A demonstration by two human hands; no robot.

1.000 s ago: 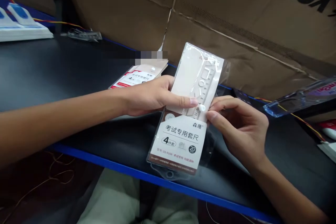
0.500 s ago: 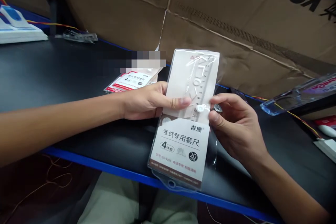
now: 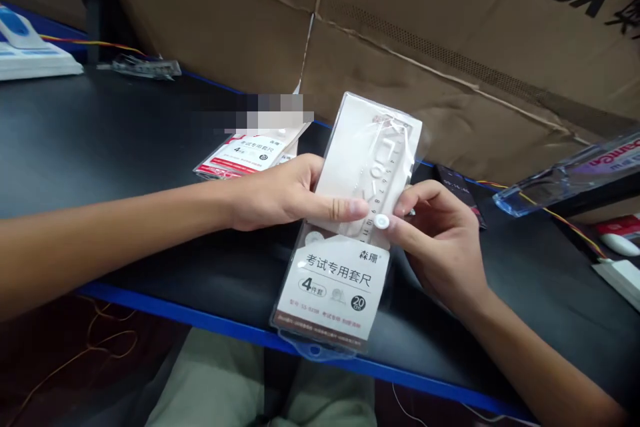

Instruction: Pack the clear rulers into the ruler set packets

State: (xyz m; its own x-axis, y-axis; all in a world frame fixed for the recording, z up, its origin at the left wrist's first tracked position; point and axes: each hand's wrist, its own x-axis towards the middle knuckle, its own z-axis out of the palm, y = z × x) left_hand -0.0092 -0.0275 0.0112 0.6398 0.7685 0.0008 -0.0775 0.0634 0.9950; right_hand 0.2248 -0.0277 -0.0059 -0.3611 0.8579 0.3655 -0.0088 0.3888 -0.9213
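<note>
A clear plastic ruler-set pouch (image 3: 345,227) with a white and brown card inside is held above the black table's front edge. My left hand (image 3: 280,190) grips its left side, thumb lying across the front. My right hand (image 3: 440,240) pinches the right edge at the white snap button (image 3: 381,221). A second, red-and-white ruler-set pack (image 3: 245,153) lies flat on the table just behind my left hand.
Large cardboard boxes (image 3: 400,33) stand along the back of the black table (image 3: 100,140), which has a blue front edge. A white and blue stack (image 3: 30,57) sits far left, a clear plastic case (image 3: 570,177) far right, a dark phone (image 3: 460,190) behind my right hand.
The pouch has tilted slightly and dropped a little lower. My right fingers have closed onto the snap button. Both hands keep their hold.
</note>
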